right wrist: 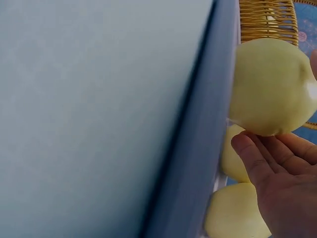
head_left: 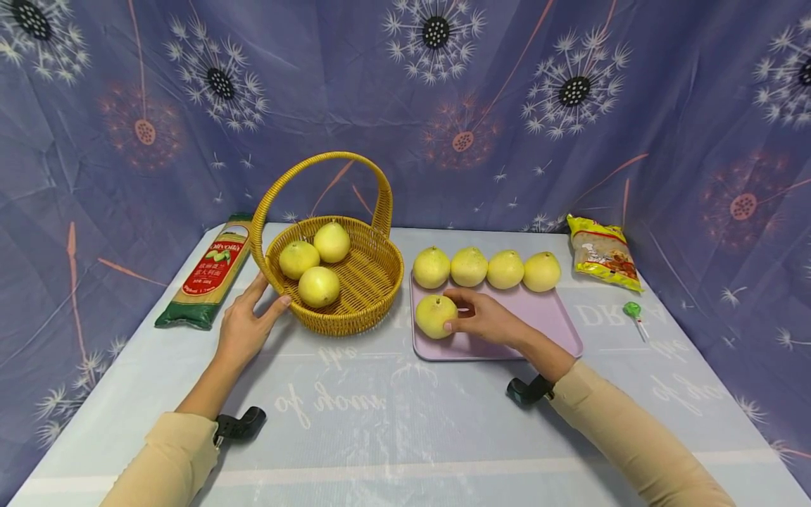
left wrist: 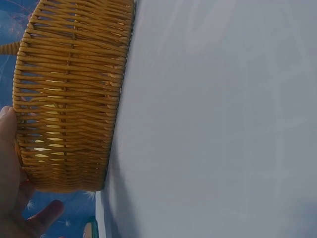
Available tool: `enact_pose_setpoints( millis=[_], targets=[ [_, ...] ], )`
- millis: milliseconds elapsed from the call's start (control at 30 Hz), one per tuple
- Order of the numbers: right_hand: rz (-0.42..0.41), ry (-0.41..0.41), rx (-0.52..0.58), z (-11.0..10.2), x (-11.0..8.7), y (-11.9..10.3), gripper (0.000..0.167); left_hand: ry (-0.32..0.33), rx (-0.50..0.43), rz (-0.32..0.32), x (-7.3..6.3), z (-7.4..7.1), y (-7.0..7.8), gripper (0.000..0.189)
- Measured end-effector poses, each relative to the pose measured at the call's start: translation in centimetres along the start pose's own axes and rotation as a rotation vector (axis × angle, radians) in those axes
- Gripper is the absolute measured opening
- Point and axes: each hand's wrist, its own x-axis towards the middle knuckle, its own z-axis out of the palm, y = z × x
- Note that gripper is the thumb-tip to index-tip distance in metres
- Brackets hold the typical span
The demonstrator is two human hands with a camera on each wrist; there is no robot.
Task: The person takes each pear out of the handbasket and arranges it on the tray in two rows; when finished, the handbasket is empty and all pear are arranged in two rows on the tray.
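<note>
My right hand [head_left: 484, 318] holds a yellow-green pomelo [head_left: 436, 316] at the left end of a pink tray [head_left: 500, 347]. In the right wrist view, the fingers [right wrist: 257, 163] lie against the side of this pomelo [right wrist: 271, 87]. My left hand [head_left: 246, 320] touches the left rim of a yellow wicker basket [head_left: 355, 322], its thumb up at the rim. The left wrist view shows the basket's woven wall [left wrist: 69, 99] and one finger [left wrist: 47, 216] extended off it. Three pomelos [head_left: 319, 286] sit in the basket, under its tall arched handle.
Several more pomelos [head_left: 469, 267] stand in a row along the tray's back edge. A spaghetti pack [head_left: 212, 274] lies left of the basket. To the tray's right are a yellow snack bag [head_left: 603, 252] and a green lollipop [head_left: 632, 310]. A patterned cloth [head_left: 355, 91] hangs behind the table.
</note>
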Motion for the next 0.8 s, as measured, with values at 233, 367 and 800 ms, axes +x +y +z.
enact_pose_setpoints(
  millis=[233, 367, 800],
  targets=[
    [-0.057, 0.023, 0.032, -0.6, -0.1, -0.9, 0.069, 0.004, -0.004, 0.002, 0.0, 0.1, -0.1, 0.069],
    [-0.078, 0.042, 0.013, -1.0, 0.0, -1.6, 0.07, -0.001, -0.004, -0.001, 0.0, 0.0, 0.0, 0.069],
    [-0.087, 0.087, -0.047, -1.3, 0.9, -3.8, 0.07, -0.008, 0.001, -0.008, -0.1, 0.0, 0.1, 0.07]
  ],
)
